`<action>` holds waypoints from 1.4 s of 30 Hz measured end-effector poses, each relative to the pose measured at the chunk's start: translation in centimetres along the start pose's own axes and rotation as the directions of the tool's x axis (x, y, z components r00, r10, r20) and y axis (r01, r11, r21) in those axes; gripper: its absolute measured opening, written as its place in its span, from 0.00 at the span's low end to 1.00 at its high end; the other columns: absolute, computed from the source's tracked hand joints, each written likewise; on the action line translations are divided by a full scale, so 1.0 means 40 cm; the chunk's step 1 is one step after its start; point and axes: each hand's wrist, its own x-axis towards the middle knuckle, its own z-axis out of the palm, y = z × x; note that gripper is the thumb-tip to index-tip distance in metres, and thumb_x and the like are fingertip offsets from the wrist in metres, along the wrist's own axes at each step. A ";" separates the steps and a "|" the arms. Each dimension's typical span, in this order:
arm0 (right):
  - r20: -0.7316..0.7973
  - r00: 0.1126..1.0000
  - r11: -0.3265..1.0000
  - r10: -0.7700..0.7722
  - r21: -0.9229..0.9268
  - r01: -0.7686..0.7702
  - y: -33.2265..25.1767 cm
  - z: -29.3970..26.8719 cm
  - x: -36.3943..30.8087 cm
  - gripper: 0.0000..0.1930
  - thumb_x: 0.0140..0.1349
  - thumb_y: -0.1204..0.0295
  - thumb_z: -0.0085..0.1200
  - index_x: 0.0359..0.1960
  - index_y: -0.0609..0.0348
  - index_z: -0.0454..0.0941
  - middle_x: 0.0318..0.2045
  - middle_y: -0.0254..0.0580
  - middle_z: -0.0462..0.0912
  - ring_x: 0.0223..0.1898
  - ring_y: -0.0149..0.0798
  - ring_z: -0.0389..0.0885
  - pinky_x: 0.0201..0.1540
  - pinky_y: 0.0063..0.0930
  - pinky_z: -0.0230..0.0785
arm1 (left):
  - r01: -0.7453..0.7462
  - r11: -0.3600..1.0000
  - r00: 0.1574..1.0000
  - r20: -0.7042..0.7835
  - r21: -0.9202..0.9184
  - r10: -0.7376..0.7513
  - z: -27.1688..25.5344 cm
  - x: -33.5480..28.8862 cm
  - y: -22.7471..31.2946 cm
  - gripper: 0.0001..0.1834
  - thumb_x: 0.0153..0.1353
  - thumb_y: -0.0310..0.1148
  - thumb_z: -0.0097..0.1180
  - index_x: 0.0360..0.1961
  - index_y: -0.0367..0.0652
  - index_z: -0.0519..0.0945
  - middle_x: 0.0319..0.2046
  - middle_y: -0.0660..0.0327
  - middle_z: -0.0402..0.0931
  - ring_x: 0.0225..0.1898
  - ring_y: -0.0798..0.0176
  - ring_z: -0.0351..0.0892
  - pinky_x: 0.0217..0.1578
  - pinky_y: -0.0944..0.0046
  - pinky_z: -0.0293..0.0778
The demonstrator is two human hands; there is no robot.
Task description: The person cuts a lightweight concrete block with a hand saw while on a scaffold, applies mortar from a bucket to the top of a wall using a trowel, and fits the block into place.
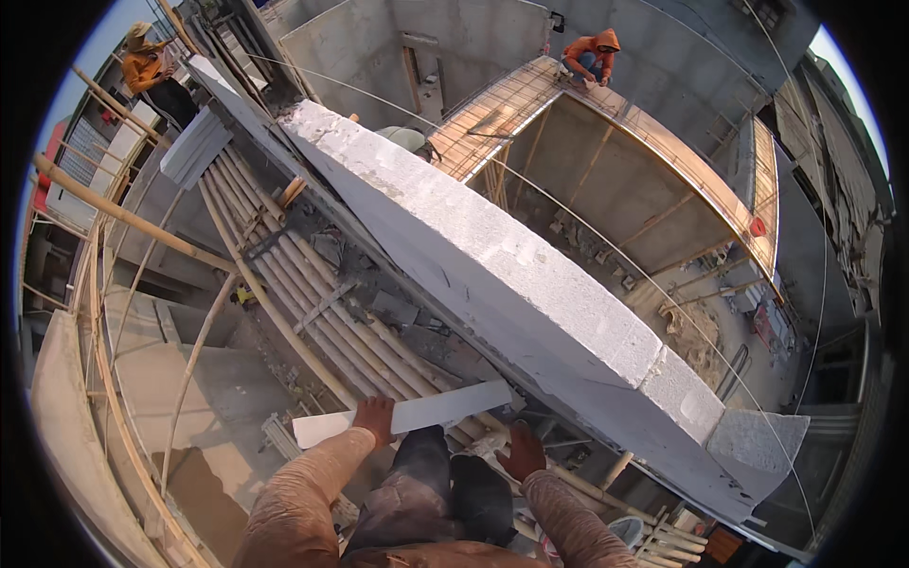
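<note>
My left hand [375, 419] is closed over a long, narrow white block [445, 408], gripping it near its left part. The block lies crosswise in front of my legs, above the bamboo poles. My right hand [523, 452] is just beyond the block's right end, apart from it, with fingers spread and nothing visible in them. Ahead of both hands, a wall of pale lightweight blocks [502, 243] runs diagonally from the upper left to the lower right. A thin string [606, 240] stretches along above its far side.
Bamboo poles [312, 284] form the platform, with gaps beneath. A slanting bamboo pole [133, 213] stands at left. Stacked white slabs [196, 147] lie beyond. A person in orange [145, 68] is at upper left; another [592, 59] crouches on wooden formwork [653, 137] with rebar. A bucket [627, 530] is at lower right.
</note>
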 end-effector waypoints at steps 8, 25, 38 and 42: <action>0.226 0.963 0.982 0.148 -0.150 -0.116 0.251 0.098 -0.184 0.39 0.51 0.56 0.73 0.60 0.66 0.70 0.56 0.61 0.73 0.59 0.61 0.73 0.63 0.51 0.67 | 0.373 0.834 0.918 0.030 -0.407 -0.396 0.316 0.069 -0.141 0.50 0.45 0.53 0.75 0.65 0.40 0.66 0.60 0.51 0.69 0.64 0.46 0.68 0.63 0.43 0.63; 0.387 0.914 0.992 0.120 -0.072 -0.100 0.125 0.340 0.086 0.29 0.55 0.62 0.71 0.55 0.62 0.74 0.54 0.55 0.76 0.57 0.57 0.76 0.60 0.46 0.71 | 0.345 0.608 0.860 -0.018 -0.715 -0.509 0.730 0.433 -0.406 0.49 0.40 0.42 0.78 0.63 0.39 0.66 0.57 0.50 0.69 0.62 0.44 0.69 0.65 0.43 0.61; 0.434 0.885 0.982 0.169 0.003 -0.189 0.137 0.460 0.159 0.27 0.56 0.63 0.71 0.53 0.63 0.75 0.51 0.55 0.78 0.54 0.55 0.78 0.58 0.45 0.72 | 0.223 0.628 0.933 -0.023 -0.745 -0.358 0.874 0.467 -0.609 0.52 0.42 0.41 0.76 0.68 0.43 0.62 0.59 0.48 0.67 0.65 0.42 0.66 0.68 0.44 0.59; 0.434 0.894 0.986 0.114 0.060 -0.155 0.119 0.512 0.190 0.27 0.57 0.65 0.70 0.54 0.64 0.74 0.51 0.53 0.78 0.53 0.52 0.79 0.55 0.42 0.75 | 0.218 0.652 0.919 -0.073 -0.726 -0.388 0.866 0.507 -0.619 0.54 0.44 0.47 0.75 0.70 0.43 0.61 0.59 0.46 0.67 0.65 0.41 0.65 0.69 0.44 0.58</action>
